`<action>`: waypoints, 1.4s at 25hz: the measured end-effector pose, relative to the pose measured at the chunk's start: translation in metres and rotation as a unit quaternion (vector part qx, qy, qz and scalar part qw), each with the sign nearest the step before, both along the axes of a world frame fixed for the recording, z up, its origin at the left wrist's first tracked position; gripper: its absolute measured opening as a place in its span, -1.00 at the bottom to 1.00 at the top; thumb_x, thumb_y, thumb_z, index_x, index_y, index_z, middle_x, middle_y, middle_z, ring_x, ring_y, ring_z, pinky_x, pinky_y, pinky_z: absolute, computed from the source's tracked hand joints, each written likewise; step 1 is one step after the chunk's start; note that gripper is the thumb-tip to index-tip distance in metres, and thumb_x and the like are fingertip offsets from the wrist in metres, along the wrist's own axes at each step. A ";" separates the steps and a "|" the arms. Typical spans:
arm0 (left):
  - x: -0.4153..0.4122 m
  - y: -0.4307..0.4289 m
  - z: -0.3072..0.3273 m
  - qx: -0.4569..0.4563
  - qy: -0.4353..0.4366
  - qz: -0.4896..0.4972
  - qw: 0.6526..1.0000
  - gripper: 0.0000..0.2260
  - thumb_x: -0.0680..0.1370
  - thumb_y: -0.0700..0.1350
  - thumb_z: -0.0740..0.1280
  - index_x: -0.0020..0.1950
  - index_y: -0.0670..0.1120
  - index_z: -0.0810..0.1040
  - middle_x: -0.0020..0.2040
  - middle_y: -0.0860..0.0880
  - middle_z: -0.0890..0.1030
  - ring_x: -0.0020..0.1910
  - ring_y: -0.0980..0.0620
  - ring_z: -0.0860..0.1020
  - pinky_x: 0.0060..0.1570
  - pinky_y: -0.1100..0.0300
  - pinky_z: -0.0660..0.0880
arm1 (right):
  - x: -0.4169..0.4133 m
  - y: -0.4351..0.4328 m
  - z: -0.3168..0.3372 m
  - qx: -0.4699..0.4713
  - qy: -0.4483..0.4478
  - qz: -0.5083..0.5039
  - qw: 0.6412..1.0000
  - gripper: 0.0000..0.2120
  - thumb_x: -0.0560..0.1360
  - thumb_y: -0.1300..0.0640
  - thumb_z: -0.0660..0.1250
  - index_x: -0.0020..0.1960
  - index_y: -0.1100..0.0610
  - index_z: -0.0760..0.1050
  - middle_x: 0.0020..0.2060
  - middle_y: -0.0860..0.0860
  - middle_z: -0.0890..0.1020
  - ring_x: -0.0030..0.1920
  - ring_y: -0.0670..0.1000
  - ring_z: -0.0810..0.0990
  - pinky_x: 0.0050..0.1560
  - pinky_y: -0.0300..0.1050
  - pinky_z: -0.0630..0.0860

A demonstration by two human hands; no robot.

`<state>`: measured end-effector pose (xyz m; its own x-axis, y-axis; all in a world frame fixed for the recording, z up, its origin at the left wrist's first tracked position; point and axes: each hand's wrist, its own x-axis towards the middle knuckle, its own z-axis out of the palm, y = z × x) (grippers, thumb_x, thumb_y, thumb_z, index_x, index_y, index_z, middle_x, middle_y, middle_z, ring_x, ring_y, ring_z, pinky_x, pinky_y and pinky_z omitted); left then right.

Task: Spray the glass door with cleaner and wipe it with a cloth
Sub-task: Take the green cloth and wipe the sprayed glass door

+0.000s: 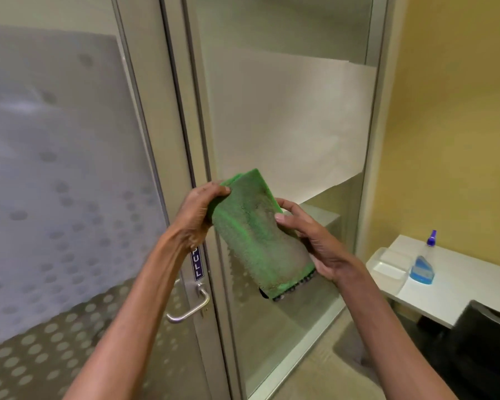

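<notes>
Both hands, left hand (198,210) and right hand (315,241), grip a folded green cloth (254,232) mid-frame before the frosted, dotted glass door (70,183); its purple label (197,262) reads "PULL".

white table (459,287): spray bottle (423,265), clear plastic container (387,268).

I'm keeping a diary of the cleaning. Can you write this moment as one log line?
hands: left hand and right hand hold folded green microfibre cloth | blue spray bottle: on white table | frosted glass door: untouched
</notes>
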<state>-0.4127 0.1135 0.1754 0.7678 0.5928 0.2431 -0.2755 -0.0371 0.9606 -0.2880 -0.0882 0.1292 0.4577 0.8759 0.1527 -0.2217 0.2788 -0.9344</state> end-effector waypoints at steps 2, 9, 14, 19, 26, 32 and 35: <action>0.032 0.000 -0.001 -0.043 -0.041 0.005 0.998 -0.94 0.51 -0.20 0.40 -0.16 -0.10 0.63 -0.33 0.06 0.67 -0.35 0.11 0.60 -0.39 0.29 0.55 | 0.027 -0.020 -0.016 -0.015 -0.009 -0.018 1.000 -0.37 0.38 -0.03 0.61 0.40 -0.11 0.50 0.26 0.04 0.68 0.25 0.02 0.66 0.17 -0.01 0.65; 0.167 0.008 -0.027 -0.180 -0.047 -0.019 0.982 -0.94 0.53 -0.19 0.41 -0.13 -0.13 0.64 -0.29 -0.01 0.65 -0.31 0.08 0.60 -0.29 0.23 0.60 | 0.115 -0.034 -0.051 0.018 0.005 -0.132 0.991 -0.32 0.41 0.28 0.55 0.45 0.00 0.40 0.30 0.06 0.65 0.33 0.19 0.62 0.22 0.23 0.62; 0.263 0.028 -0.054 -0.190 0.000 -0.071 0.979 -0.79 0.56 -0.11 0.36 -0.28 -0.02 0.65 -0.33 0.04 0.64 -0.34 0.13 0.61 -0.29 0.22 0.61 | 0.190 -0.024 -0.060 0.008 0.030 -0.252 0.967 -0.41 0.42 0.31 0.51 0.41 0.12 0.43 0.24 0.13 0.69 0.25 0.16 0.68 0.16 0.12 0.67; 0.346 0.031 -0.102 -0.120 0.090 -0.174 0.973 -0.85 0.57 -0.15 0.33 -0.13 -0.08 0.68 -0.12 -0.01 0.63 -0.07 0.05 0.58 -0.06 0.13 0.63 | 0.261 -0.044 -0.096 -0.054 0.051 -0.376 0.924 -0.60 0.52 0.28 0.48 0.33 0.21 0.52 0.23 0.19 0.67 0.14 0.14 0.71 0.03 -0.04 0.68; 0.469 -0.005 -0.162 -0.060 0.149 -0.246 0.956 -0.63 0.59 -0.33 0.35 0.39 -0.17 0.52 0.04 -0.02 0.72 0.03 0.03 0.68 -0.06 0.28 0.66 | 0.358 -0.093 -0.141 -0.110 0.079 -0.479 0.867 -0.68 0.49 0.27 0.50 0.23 0.24 0.59 0.09 0.16 0.72 0.00 0.15 0.72 0.02 0.06 0.70; 0.590 -0.033 -0.215 -0.057 0.186 -0.217 0.957 -0.63 0.53 -0.29 0.44 0.34 -0.21 0.57 0.07 -0.07 0.72 0.03 -0.02 0.68 -0.06 0.20 0.63 | 0.471 -0.122 -0.172 -0.154 0.081 -0.505 0.845 -0.80 0.48 0.25 0.52 0.10 0.18 0.67 -0.06 0.04 0.75 -0.10 0.06 0.71 -0.12 -0.06 0.69; 0.647 -0.052 -0.235 -0.051 0.215 -0.198 0.955 -0.64 0.54 -0.29 0.44 0.33 -0.23 0.57 0.04 -0.06 0.71 0.02 -0.01 0.67 0.03 0.15 0.61 | 0.532 -0.137 -0.181 -0.181 0.098 -0.492 0.846 -0.89 0.52 0.27 0.48 0.04 0.13 0.68 -0.07 0.07 0.73 -0.13 0.04 0.70 -0.02 -0.03 0.66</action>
<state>0.2348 0.0618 -0.0599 0.9526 0.2389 -0.1881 0.1714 0.0890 0.9812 0.2442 -0.2250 -0.0519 0.9778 0.0302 -0.2076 -0.2097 0.1210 -0.9702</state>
